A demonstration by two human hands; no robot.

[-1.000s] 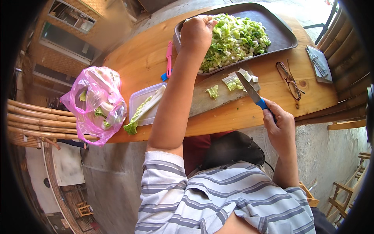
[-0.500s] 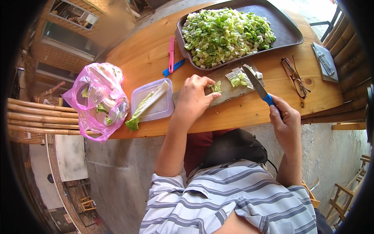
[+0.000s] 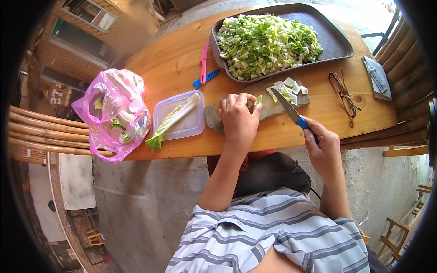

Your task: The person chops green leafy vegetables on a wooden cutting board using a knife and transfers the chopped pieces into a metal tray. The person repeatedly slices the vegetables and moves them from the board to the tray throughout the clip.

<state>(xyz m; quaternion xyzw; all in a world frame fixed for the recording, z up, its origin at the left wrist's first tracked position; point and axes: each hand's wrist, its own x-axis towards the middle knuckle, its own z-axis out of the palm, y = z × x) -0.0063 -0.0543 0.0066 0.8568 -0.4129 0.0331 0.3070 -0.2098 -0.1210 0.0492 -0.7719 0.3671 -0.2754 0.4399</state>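
My left hand [image 3: 240,116], half-curled, pinches a cabbage scrap [image 3: 259,100] over the cutting board [image 3: 214,119] on the tabletop [image 3: 164,68]; my right hand [image 3: 323,140] is wrapped round the blue-handled knife [image 3: 291,109], blade beside cut pieces [image 3: 293,87]. Far left, dark cloth [image 3: 67,98] bears pale printed numerals [image 3: 57,95].
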